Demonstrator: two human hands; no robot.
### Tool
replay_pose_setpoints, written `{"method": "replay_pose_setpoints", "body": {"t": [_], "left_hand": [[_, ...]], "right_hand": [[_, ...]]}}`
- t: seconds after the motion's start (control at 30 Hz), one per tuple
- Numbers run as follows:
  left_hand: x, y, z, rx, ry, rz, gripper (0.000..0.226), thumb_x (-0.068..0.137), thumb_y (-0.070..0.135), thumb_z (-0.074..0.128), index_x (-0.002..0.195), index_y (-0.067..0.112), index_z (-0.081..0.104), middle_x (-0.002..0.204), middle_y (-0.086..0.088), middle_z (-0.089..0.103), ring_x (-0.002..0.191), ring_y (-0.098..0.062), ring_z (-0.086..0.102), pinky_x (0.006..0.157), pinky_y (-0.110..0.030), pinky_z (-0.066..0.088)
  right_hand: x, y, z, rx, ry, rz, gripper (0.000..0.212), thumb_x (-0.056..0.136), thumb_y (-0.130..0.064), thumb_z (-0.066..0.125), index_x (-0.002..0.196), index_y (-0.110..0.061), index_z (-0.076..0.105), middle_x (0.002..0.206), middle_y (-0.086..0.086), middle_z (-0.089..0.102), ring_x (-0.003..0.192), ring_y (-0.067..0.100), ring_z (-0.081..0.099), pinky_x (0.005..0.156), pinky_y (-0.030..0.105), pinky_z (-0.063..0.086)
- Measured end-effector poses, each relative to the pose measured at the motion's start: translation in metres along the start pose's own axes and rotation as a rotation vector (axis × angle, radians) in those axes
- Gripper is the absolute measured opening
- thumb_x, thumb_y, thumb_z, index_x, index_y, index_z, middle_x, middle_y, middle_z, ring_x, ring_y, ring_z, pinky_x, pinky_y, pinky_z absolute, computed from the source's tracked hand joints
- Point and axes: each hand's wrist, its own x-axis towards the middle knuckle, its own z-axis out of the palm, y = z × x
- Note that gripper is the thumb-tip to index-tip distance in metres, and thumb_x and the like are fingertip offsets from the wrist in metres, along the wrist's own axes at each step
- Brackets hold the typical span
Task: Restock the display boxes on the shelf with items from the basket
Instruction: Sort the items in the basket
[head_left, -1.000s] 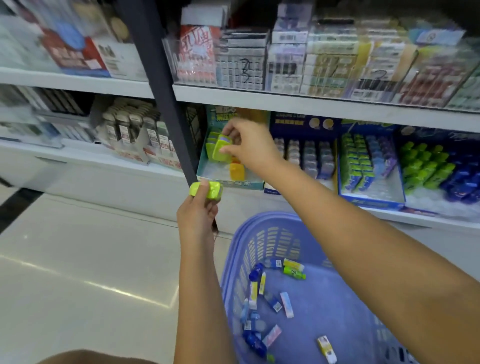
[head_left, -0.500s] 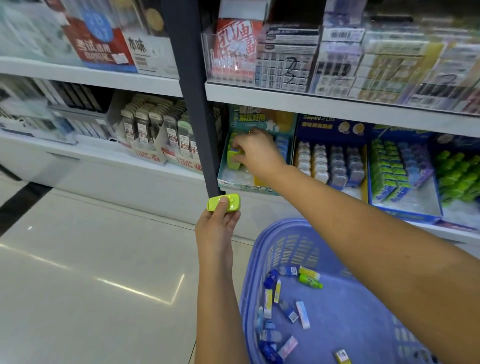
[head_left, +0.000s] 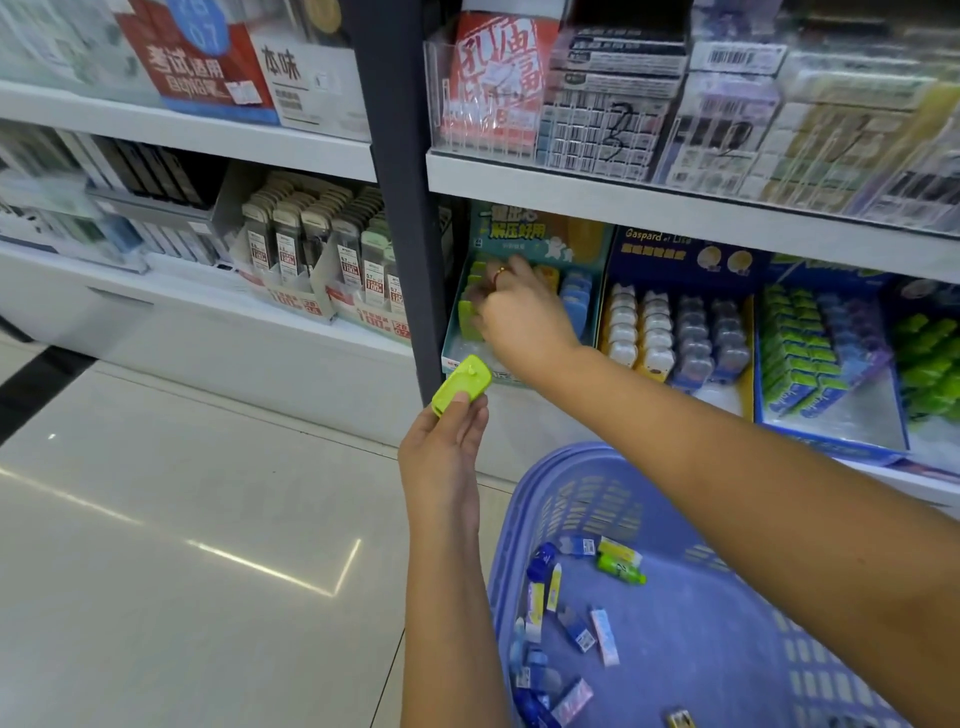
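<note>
Left: the left hand (head_left: 441, 460) pinches a lime-green case (head_left: 461, 387) between thumb and fingertips, in front of the dark shelf upright (head_left: 400, 208). The case's long axis is tilted, running from lower left to upper right.

Centre: the teal display box (head_left: 524, 236) sits on the lower shelf. The right hand (head_left: 522, 317) reaches into it, fingers bent at the row of green cases (head_left: 467, 312) standing on edge at the box's left side. Blur hides whether that hand holds anything. A row of blue cases (head_left: 576, 301) stands just right of it.

Key relation: the green row lies up and slightly right of the held case, just beyond the box's front lip. The right hand is nearer the slot, so a handover or a lift over the lip seems needed, with the case turned on edge.

Lower right: the blue basket (head_left: 550, 462) holds loose small packets (head_left: 576, 623).
</note>
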Motion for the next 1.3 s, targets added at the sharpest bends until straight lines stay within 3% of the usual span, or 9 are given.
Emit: {"method": "replay_pose_setpoints", "body": {"t": [0.13, 0.3, 0.37, 0.53, 0.63, 0.73, 1.0, 1.13, 1.3], "left_hand": [[-0.001, -0.002, 0.006, -0.038, -0.009, 0.022, 0.013, 0.093, 0.005, 0.055, 0.103, 0.005, 0.063, 0.1, -0.01, 0.07, 0.092, -0.016, 0.069, 0.08, -0.02, 0.056], [0.001, 0.003, 0.014, -0.045, -0.053, 0.127, 0.018, 0.093, 0.007, 0.057, 0.109, 0.002, 0.062, 0.102, -0.011, 0.068, 0.089, -0.013, 0.069, 0.079, -0.02, 0.055], [0.003, 0.006, 0.018, 0.046, -0.067, 0.198, 0.019, 0.092, 0.008, 0.058, 0.109, 0.002, 0.062, 0.099, -0.01, 0.069, 0.088, -0.013, 0.069, 0.078, -0.019, 0.054], [0.007, 0.007, 0.023, 0.519, -0.076, 0.418, 0.032, 0.092, 0.016, 0.06, 0.124, 0.012, 0.059, 0.111, -0.006, 0.068, 0.103, -0.014, 0.065, 0.085, -0.021, 0.052], [0.012, -0.001, 0.026, 1.117, -0.095, 0.675, 0.045, 0.094, 0.023, 0.055, 0.138, 0.014, 0.047, 0.137, -0.004, 0.052, 0.13, -0.015, 0.044, 0.107, -0.026, 0.035], [0.013, -0.012, 0.027, 1.472, -0.195, 0.645, 0.05, 0.095, 0.023, 0.052, 0.142, 0.01, 0.041, 0.149, -0.005, 0.038, 0.143, -0.019, 0.02, 0.114, -0.026, 0.017], [0.02, -0.012, 0.031, 1.592, -0.232, 0.663, 0.045, 0.092, 0.022, 0.056, 0.135, 0.011, 0.049, 0.134, -0.005, 0.048, 0.131, -0.019, 0.033, 0.105, -0.025, 0.028], [0.021, -0.013, 0.03, 1.584, -0.24, 0.657, 0.045, 0.092, 0.023, 0.056, 0.135, 0.011, 0.048, 0.134, -0.005, 0.047, 0.131, -0.018, 0.032, 0.103, -0.023, 0.027], [0.024, -0.012, 0.027, 1.576, -0.266, 0.665, 0.044, 0.092, 0.022, 0.056, 0.133, 0.01, 0.05, 0.133, -0.006, 0.047, 0.131, -0.019, 0.033, 0.103, -0.023, 0.026]], "right_hand": [[0.0, -0.001, -0.015, -0.106, -0.066, -0.058, 0.033, 0.094, -0.031, 0.047, 0.114, -0.013, 0.066, 0.133, 0.007, 0.046, 0.125, 0.029, 0.033, 0.096, 0.036, 0.028], [-0.028, -0.006, -0.048, 0.606, -0.079, 0.102, 0.03, 0.091, -0.031, 0.058, 0.115, -0.016, 0.065, 0.109, 0.001, 0.062, 0.091, 0.006, 0.054, 0.078, 0.017, 0.039], [-0.04, -0.004, -0.056, 0.761, -0.162, 0.117, 0.021, 0.087, -0.02, 0.066, 0.107, -0.015, 0.069, 0.094, -0.003, 0.066, 0.074, -0.002, 0.055, 0.068, 0.009, 0.043], [-0.038, 0.015, -0.068, 0.879, -0.139, 0.189, 0.023, 0.078, -0.009, 0.074, 0.1, -0.011, 0.069, 0.087, 0.002, 0.065, 0.076, 0.008, 0.059, 0.072, 0.012, 0.049], [-0.024, 0.027, -0.065, 0.698, -0.008, 0.226, 0.023, 0.08, -0.011, 0.072, 0.102, -0.014, 0.069, 0.09, 0.002, 0.066, 0.079, 0.011, 0.059, 0.076, 0.023, 0.051], [-0.011, 0.027, -0.057, 0.434, -0.014, 0.17, 0.024, 0.084, -0.013, 0.067, 0.108, -0.012, 0.068, 0.102, 0.006, 0.067, 0.088, 0.015, 0.059, 0.08, 0.027, 0.047], [0.006, 0.018, -0.041, 0.081, -0.262, 0.046, 0.021, 0.085, -0.006, 0.059, 0.102, 0.0, 0.069, 0.11, 0.022, 0.066, 0.103, 0.034, 0.062, 0.086, 0.038, 0.052], [0.01, 0.018, -0.038, 0.08, -0.325, 0.13, 0.011, 0.084, -0.001, 0.053, 0.079, 0.004, 0.061, 0.08, 0.017, 0.052, 0.082, 0.026, 0.056, 0.064, 0.024, 0.037], [0.006, 0.022, -0.027, 0.126, -0.224, 0.166, 0.03, 0.091, -0.013, 0.052, 0.118, -0.001, 0.056, 0.118, 0.017, 0.051, 0.113, 0.03, 0.05, 0.074, 0.029, 0.037]]}}
